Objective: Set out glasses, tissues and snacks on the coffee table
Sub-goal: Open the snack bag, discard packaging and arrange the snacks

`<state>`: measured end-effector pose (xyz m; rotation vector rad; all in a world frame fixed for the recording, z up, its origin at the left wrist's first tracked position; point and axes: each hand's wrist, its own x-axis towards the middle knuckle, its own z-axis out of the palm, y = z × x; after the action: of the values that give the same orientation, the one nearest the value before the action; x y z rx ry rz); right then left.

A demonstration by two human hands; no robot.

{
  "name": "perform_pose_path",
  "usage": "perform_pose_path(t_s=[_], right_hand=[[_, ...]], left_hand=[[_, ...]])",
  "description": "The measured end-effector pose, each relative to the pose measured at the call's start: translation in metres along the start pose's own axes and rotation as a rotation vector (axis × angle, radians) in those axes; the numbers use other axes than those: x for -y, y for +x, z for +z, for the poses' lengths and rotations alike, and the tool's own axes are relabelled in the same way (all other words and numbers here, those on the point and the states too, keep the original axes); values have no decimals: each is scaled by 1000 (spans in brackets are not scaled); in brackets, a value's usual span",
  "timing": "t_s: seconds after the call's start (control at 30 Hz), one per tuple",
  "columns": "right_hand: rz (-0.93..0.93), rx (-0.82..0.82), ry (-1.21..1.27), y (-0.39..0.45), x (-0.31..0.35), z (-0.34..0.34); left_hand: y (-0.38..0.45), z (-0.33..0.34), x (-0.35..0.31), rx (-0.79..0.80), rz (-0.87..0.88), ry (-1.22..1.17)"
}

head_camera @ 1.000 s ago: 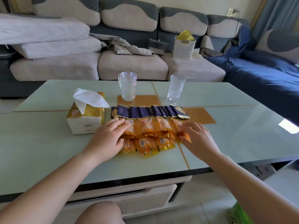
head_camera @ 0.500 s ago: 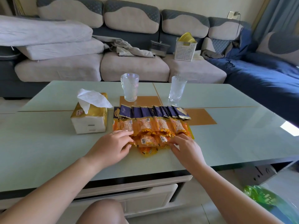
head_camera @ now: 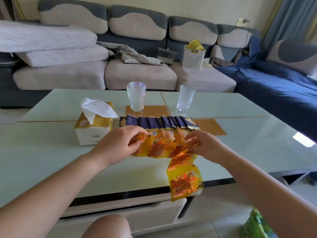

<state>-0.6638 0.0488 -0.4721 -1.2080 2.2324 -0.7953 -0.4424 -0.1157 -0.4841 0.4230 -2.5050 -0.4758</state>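
Gold script on purple snack packets (head_camera: pixel 159 122)

Lighting: bright, even daylight, admitted from the right, where the curtain (head_camera: pixel 289 19) is seen. A hard white glare patch is thrown on the glossy tabletop (head_camera: pixel 257 134) near its right edge; the sofa (head_camera: pixel 137 74) is mirrored faintly in the far part of the glass. Shadows: soft and short, noted under the tissue pack (head_camera: pixel 93 129) and beneath the tabletop's front edge.

Sharpness: centre moderately sharp. Motion blur is noted on the yellow packets (head_camera: pixel 183 179) and on the right hand (head_camera: pixel 207 145). The green bag (head_camera: pixel 255 225) at bottom right is smeared.

Distortion: wide-angle bending is seen at the edges; forearms are stretched toward the lower corners.
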Motion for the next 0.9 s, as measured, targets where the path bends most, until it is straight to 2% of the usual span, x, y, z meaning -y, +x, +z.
perform_pose_path(t_s=[0.07,0.13,0.23,0.33,0.4,0.5,0.67,0.8,0.9], right_hand=[[-11,56,-87,4,7,-12],[-65,3,-301,9,21,-26],[-117,-230,-525,20,44,-46],[-195,-487,-557,37,50,-50],[-266,-550,-563,48,39,-40],[-281,-489,-580,56,7,-7],[-304,-385,-468,49,-42,45],[-343,-393,-470,51,-57,49],[-264,-245,-474,52,-54,44]], left_hand=[[5,-6,0,-38,-3,-5],[14,-15,0,-112,-5,-9],[30,-27,2,-242,39,19],[42,-27,11,-305,69,94],[43,-19,21,-304,59,146],[31,5,39,-231,55,197],[4,41,64,-93,-57,233],[-9,47,71,-1,-72,244],[-9,50,68,68,-118,183]])
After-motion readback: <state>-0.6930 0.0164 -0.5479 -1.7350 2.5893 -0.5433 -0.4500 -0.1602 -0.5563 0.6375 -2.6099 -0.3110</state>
